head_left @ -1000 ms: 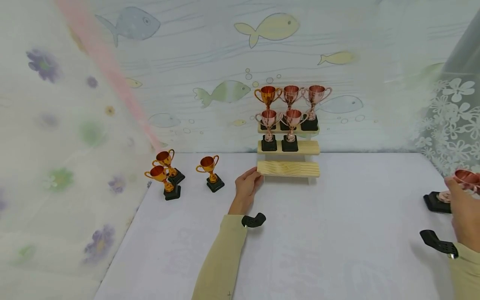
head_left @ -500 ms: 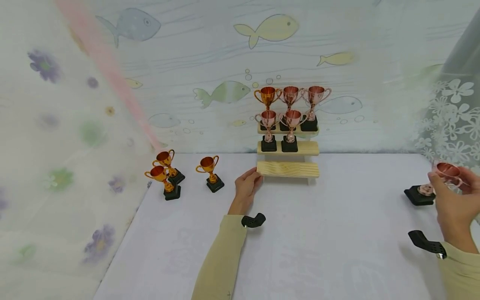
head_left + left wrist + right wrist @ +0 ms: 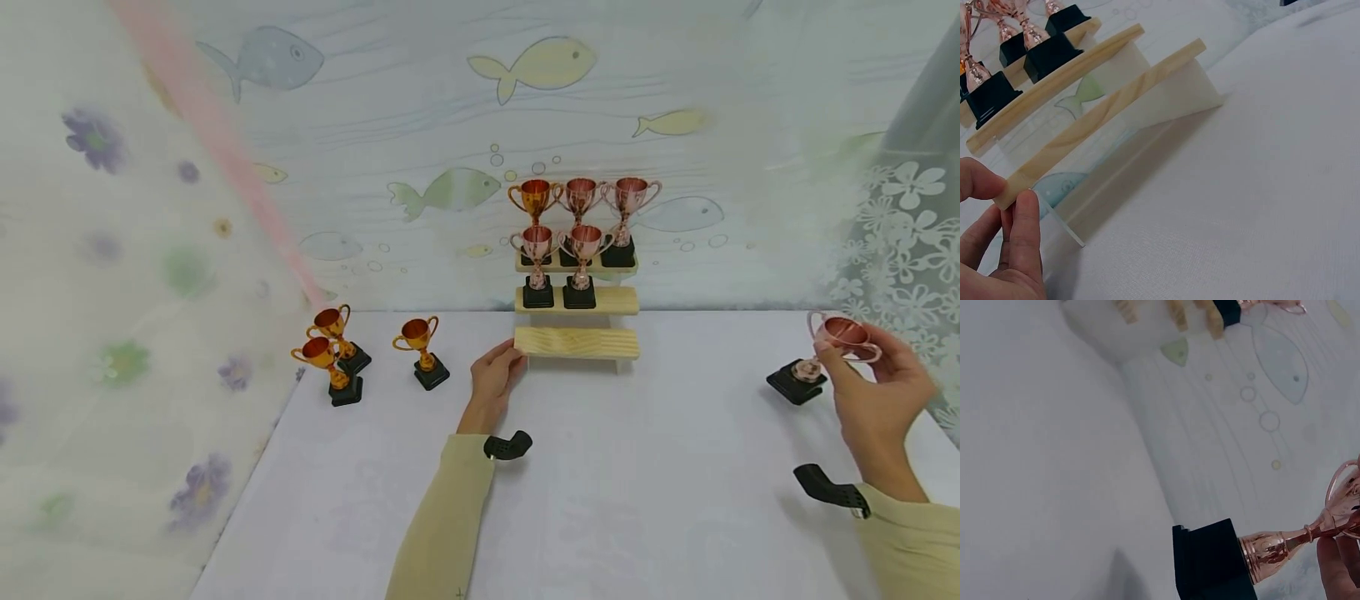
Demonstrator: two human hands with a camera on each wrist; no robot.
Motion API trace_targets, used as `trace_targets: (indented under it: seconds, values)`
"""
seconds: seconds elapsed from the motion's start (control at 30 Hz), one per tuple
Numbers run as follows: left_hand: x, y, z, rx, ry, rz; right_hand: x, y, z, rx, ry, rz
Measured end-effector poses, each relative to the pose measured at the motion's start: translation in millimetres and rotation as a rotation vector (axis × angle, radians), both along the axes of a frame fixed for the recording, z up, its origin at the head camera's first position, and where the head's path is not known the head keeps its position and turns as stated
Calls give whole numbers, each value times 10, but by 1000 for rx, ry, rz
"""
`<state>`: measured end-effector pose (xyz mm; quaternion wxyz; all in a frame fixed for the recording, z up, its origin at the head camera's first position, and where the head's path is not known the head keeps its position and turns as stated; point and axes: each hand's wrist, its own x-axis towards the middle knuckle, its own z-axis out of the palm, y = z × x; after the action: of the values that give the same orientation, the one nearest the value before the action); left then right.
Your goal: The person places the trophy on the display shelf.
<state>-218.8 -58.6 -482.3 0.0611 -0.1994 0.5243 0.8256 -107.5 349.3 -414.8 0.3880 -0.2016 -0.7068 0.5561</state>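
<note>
On the white worktop (image 3: 600, 500), two hands busy with cups.
Right hand (image 3: 873, 400) pinching a pink cup (image 3: 840, 337) by its bowl, tipped, lifted off the worktop. Left hand (image 3: 491, 379) gripping the wooden step shelf's (image 3: 576, 342) end, likely keeping it steady.

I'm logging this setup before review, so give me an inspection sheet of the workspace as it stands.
Surface: white table, cloth-covered.
Job's things: rose trophy tilted, cup end in the right hand, black base towards the table; whether it touches cannot be told. Stepped wooden shelf with bottom step bare, two trophies on the middle step, three on top.
Clutter: three gold trophies standing at the left.
Grippers: right hand grips the rose trophy's cup; left hand pinches the bottom step's left end.
Cables: nothing seen.
Surroundings: fish-print backdrop, flowered curtains either side.
</note>
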Motion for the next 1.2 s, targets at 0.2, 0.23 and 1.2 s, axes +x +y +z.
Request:
trace_targets:
  seconds: [0.2,0.23,1.2]
  values:
    - [21,-8,-3,4,2,-1,-57,-80,-47,28,34,43]
    - [23,-9,-2,6,1,-1,-67,-96,-50,28,40,51]
    - [-25,1,-5,29,4,3,-337,-613,10,-115,256,357]
